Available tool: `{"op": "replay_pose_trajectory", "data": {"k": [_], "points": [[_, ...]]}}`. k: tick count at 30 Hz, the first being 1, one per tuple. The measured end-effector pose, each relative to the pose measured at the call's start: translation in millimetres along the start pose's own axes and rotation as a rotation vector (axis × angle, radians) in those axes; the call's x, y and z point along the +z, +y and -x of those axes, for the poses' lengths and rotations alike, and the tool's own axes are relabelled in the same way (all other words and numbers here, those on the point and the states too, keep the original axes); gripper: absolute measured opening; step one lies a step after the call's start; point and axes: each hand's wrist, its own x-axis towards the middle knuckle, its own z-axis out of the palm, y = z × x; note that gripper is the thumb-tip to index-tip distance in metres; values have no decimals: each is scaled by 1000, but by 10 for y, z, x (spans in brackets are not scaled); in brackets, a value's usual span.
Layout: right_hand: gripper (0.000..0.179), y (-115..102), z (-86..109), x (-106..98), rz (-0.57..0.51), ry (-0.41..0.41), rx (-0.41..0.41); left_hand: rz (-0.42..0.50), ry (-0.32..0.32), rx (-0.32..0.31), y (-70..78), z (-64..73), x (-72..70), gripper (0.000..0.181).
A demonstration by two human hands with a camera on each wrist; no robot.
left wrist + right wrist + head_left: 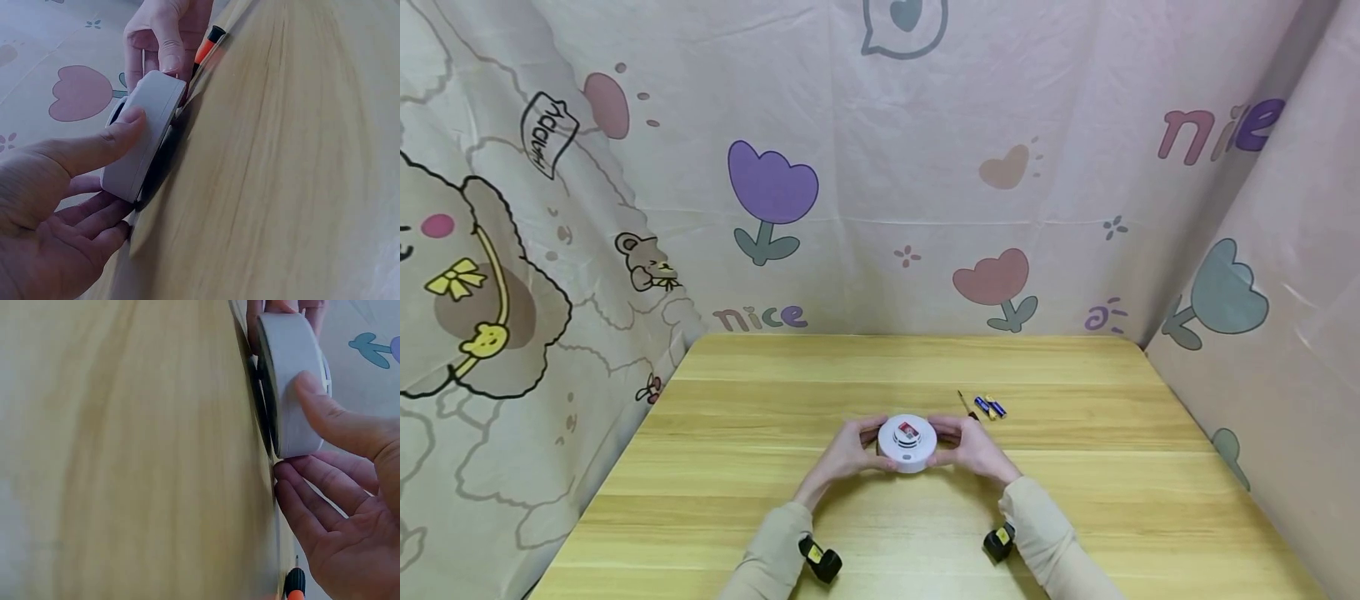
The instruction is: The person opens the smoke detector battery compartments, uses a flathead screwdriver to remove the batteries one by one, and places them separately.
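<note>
A round white smoke detector [907,450] is held flat between both hands over the middle of the wooden table [775,500], its raised vented centre and red label facing up. My left hand [848,452] grips its left side, the thumb pressed to the side wall of the smoke detector [147,134] and the fingers at the lower edge. On the opposite side my right hand [972,452] grips the smoke detector [290,381] the same way. A dark shadow shows beneath it in both wrist views; its underside is hidden.
Right of the hands lie a screwdriver [968,407] with an orange and black handle and several small blue and gold batteries [990,407]. A patterned cloth [880,167] hangs behind the table and along both sides.
</note>
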Motion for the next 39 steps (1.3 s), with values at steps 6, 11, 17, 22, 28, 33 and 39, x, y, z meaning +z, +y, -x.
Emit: {"op": "replay_pose_trajectory", "data": {"k": [6,11,17,22,28,33,39], "points": [[80,12,7,26,44,25,-5,-136,34,45,-10,-2,35,90],[80,13,13,40,92,33,-17,-182,61,43,-3,5,55,91],[79,-17,18,43,113,35,-26,-212,80,40,-8,-2,65,92],[80,-24,25,45,126,27,-24,-238,78,52,-18,1,62,93],[81,-18,2,43,96,4,-33,-252,65,66,-15,14,59,94],[82,-9,-2,52,55,-29,-72,-214,47,62,-11,30,51,98],[75,8,42,31,66,-18,-120,-200,24,56,7,78,8,98]]}}
